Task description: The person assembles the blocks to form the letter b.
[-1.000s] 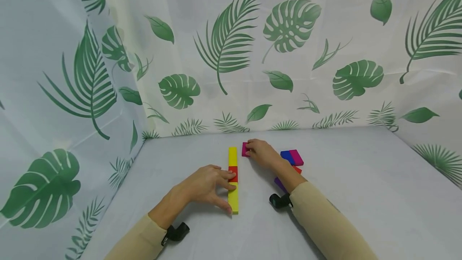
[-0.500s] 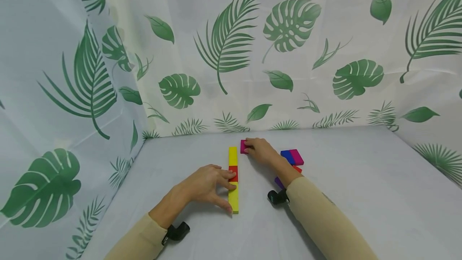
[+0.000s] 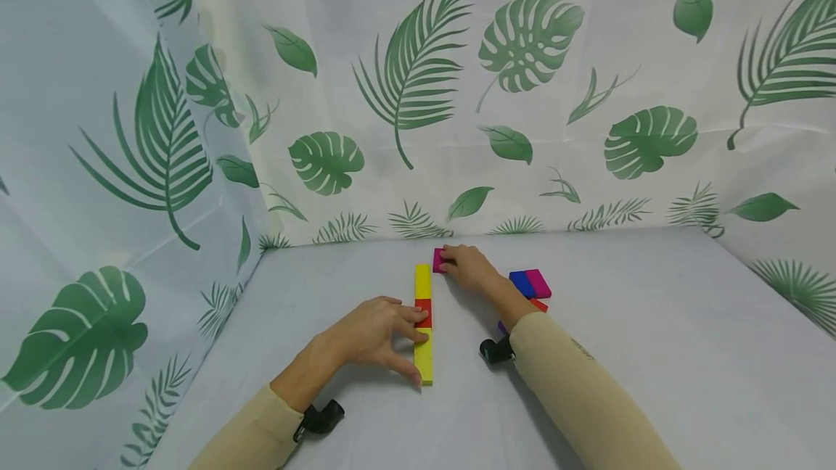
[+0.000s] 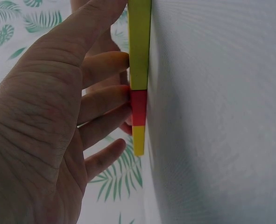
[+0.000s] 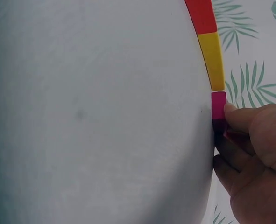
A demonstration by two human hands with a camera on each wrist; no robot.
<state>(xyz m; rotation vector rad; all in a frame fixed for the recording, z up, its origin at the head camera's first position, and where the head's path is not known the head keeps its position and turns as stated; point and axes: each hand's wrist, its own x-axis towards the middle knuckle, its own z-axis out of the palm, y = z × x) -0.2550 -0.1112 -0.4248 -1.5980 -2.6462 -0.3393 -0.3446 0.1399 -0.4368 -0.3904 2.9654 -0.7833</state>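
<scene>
A straight row of flat blocks lies on the table: a long yellow block (image 3: 424, 361) nearest, a red block (image 3: 424, 312) in the middle and a shorter yellow block (image 3: 423, 281) farthest. My left hand (image 3: 372, 328) rests at the row's left side, fingers fairly straight, their tips touching the red and long yellow blocks, thumb by the near end. With my right hand (image 3: 470, 267) I pinch a magenta block (image 5: 218, 105) between thumb and fingers. It is just beyond the row's far end and slightly right; a small gap shows in the right wrist view.
Right of the row, partly behind my right forearm, lie a blue block (image 3: 522, 283), another magenta block (image 3: 538, 283), a red piece (image 3: 538, 304) and a mostly hidden purple piece (image 3: 501, 326). A leaf-patterned cloth (image 3: 418, 93) stands behind the white table (image 3: 653, 339).
My right hand has moved the magenta block away from me and slightly left, toward the row's far end. The left hand has stayed in place on the row.
</scene>
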